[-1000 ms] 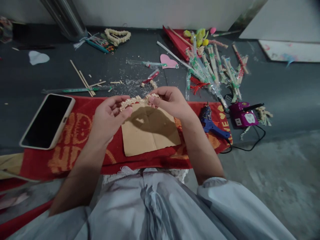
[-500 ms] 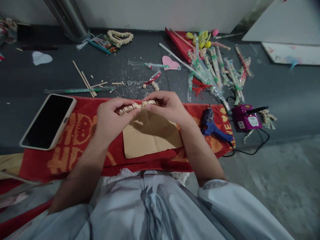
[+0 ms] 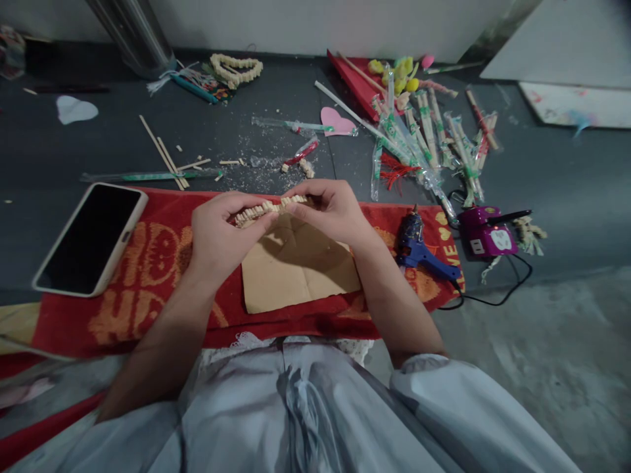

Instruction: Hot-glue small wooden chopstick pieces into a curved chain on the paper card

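Note:
A strip of short wooden stick pieces joined side by side (image 3: 255, 213) is held between my two hands. My left hand (image 3: 219, 230) pinches its left part between thumb and fingers. On the other end, my right hand (image 3: 328, 209) is closed with its thumb below and fingers above, hiding part of the strip. Both hands hover over the upper edge of a creased brown cardboard sheet (image 3: 300, 266), which lies on a red towel (image 3: 167, 263). To the right of my right forearm rests a blue glue gun (image 3: 419, 249).
A phone (image 3: 91, 240) lies at left. Behind are loose sticks (image 3: 165, 154), crumbs and a pink paper heart (image 3: 338, 122). Wrapped chopsticks (image 3: 426, 138) are heaped at right, near a purple box (image 3: 487, 231) with a cord. A heart-shaped stick frame (image 3: 236, 69) sits farther back.
The view has shifted very slightly. Both hands keep nearly the same hold on the strip, and nothing else has visibly moved.

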A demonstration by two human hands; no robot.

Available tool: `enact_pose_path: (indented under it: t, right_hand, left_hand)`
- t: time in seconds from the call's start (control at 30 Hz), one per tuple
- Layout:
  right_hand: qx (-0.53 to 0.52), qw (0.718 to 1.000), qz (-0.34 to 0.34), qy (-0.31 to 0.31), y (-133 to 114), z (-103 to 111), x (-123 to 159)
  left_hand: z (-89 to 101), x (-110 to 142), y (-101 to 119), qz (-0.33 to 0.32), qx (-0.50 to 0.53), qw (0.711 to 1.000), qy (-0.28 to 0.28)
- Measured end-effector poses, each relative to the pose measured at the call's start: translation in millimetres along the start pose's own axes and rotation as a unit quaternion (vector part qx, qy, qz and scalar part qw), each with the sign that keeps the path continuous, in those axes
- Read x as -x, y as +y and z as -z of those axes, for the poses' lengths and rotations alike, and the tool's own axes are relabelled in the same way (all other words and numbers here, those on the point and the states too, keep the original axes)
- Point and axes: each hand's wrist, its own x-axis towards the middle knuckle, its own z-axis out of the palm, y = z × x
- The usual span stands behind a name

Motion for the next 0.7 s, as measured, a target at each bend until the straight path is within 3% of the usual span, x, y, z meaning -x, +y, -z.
enact_pose_path:
  t: [0.2,0.3,0.47,0.7]
  right_hand:
    - [-0.006,1.0,-0.015,0.001,0.4,0.5,-0.5]
    - [-0.025,0.999,-0.021,-0.014,3.1,4.3,-0.4]
    - [-0.029,0.999,-0.02,-0.021,6.3,12.3,1.5]
    - [0.003,0.997,0.013,-0.072,12.7,19.8,6.4]
  left_hand:
    - [0.8,-0.5,2.4,0.036,0.004,0.999,-0.008]
    - [0.2,-4.4,0.7,0.112,0.067,0.991,-0.032]
    - [-0.9,-13.5,-6.1,0.238,0.21,0.946,-0.068]
    - [2.2,-19.8,-11.5,0.27,0.229,0.93,-0.095]
